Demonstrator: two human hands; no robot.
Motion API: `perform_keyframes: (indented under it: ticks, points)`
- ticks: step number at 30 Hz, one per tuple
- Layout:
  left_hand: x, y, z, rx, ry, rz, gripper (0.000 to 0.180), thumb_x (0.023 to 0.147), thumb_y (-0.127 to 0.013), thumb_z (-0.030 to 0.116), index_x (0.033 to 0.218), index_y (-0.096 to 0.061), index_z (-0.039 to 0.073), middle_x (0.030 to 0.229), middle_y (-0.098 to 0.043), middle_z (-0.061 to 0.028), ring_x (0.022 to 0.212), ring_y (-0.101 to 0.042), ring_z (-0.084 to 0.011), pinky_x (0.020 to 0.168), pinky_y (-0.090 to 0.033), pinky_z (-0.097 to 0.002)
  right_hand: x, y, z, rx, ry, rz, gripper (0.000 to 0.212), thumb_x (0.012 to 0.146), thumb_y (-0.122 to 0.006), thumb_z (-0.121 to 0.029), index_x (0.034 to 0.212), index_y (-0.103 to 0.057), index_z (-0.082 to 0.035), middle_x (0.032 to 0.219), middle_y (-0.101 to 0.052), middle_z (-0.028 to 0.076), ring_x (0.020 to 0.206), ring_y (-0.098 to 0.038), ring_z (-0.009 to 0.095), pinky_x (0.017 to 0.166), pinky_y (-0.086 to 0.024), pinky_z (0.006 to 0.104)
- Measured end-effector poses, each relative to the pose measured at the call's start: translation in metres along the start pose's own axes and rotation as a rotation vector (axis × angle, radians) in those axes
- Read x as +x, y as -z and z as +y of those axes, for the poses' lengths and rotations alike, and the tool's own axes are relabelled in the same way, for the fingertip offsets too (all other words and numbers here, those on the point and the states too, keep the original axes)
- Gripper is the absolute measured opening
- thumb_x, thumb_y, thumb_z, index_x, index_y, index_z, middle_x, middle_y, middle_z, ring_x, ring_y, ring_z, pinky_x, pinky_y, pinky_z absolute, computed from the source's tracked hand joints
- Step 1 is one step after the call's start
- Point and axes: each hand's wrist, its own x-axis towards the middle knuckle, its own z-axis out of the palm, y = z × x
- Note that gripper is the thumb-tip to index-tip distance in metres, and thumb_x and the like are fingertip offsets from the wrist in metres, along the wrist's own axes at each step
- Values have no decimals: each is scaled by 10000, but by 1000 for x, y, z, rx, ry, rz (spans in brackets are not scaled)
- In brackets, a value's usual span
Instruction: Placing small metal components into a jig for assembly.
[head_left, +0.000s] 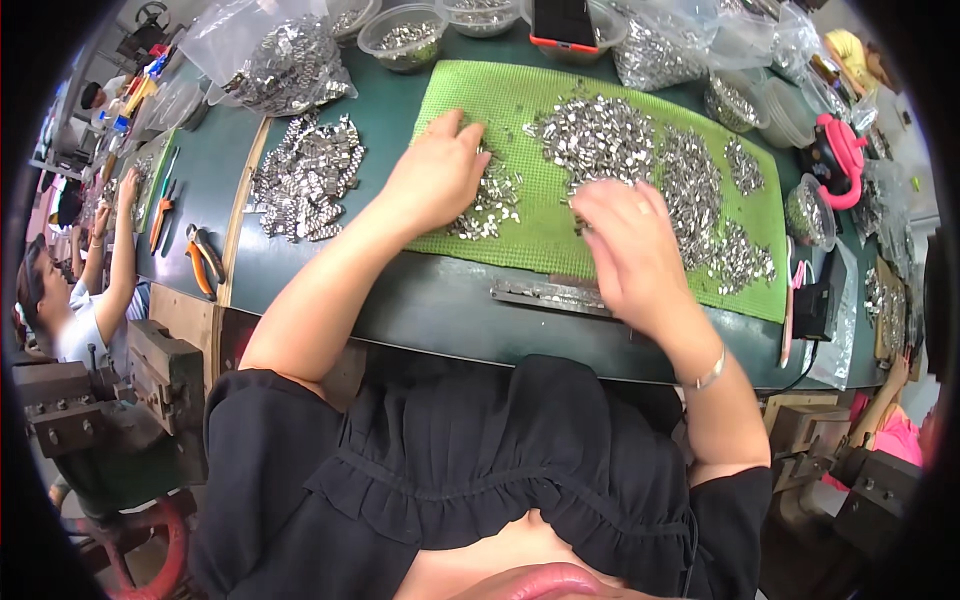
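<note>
A green textured mat (520,110) carries several piles of small shiny metal pieces (595,135). On its left part lies my left hand (440,170), fingers bent but apart, beside a smaller pile of metal pieces (490,205). My right hand (635,245) is over the mat's near middle with its fingers drawn together. A small dark bit shows at those fingertips, too little to name. Just below that hand, a narrow metal bar-shaped fixture (550,296) lies along the near edge of the mat, its right end partly covered by the hand.
A heap of linked metal pieces (308,180) lies left of the mat, with orange-handled pliers (203,262) further left. Plastic tubs (403,38), filled bags (290,65) and a phone (565,25) line the back. A pink-and-black object (840,160) stands right. Other people work on both sides.
</note>
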Motion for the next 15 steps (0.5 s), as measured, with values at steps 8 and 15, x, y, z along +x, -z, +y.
perform_keyframes:
  ticks: [8, 15]
  points:
    - [-9, 4, 17, -178, -93, -7, 266, 811, -535, -9, 1049, -652, -39, 1153, -635, -195, 1008, -647, -382, 880, -534, -442, 107, -70, 66, -195, -73, -232, 381, 850, -531, -21, 1222, -617, -35, 1307, -603, 169, 1278, -534, 324, 1108, -334, 610]
    - [-2, 21, -15, -356, -54, 169, 337, 825, -546, -13, 1148, -639, -33, 1091, -665, -216, 1017, -628, -412, 923, -509, -456, 97, -59, 38, -167, 113, -254, 146, 749, -565, 29, 865, -651, 10, 949, -644, 174, 968, -635, 340, 961, -466, 466]
